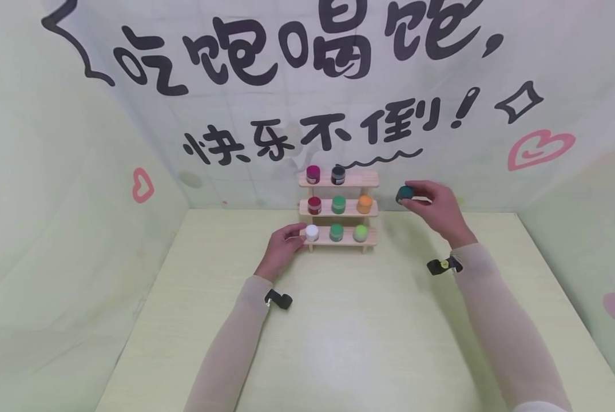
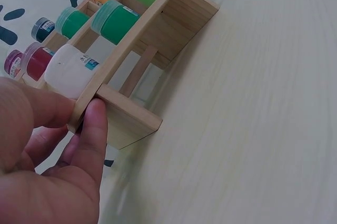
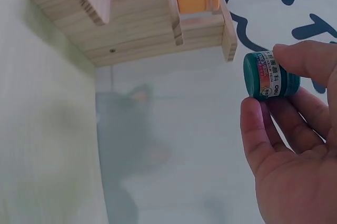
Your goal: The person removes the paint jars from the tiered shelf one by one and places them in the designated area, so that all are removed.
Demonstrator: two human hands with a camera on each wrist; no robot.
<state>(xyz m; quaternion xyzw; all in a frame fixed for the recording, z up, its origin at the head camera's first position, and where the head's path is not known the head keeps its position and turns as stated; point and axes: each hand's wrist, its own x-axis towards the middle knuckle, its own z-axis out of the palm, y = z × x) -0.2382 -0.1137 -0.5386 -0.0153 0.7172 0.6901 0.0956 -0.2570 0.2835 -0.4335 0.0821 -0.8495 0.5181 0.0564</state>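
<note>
1. A teal paint jar (image 1: 404, 194) was held up to the right of the wooden rack (image 1: 364, 179), apart from it.
2. A person's right hand (image 1: 436, 209) pinched the jar, thumb and fingers clamped on its sides.
3. At the rack's left end, the left hand (image 1: 283, 249) gripped the bottom shelf, fingers clamped on its edge.
4. Eight jars stood on the rack, the top shelf bearing two, including a magenta jar (image 1: 313, 174).
5. Behind the rack hung a lettered cloth (image 1: 286, 106).

An upright three-tier wooden rack (image 1: 365, 179) bears eight jars (image 1: 338, 205), left fingers (image 2: 95, 132) pinching it; right fingers (image 3: 303, 61) hold a labelled teal jar (image 3: 266, 74) alongside.
</note>
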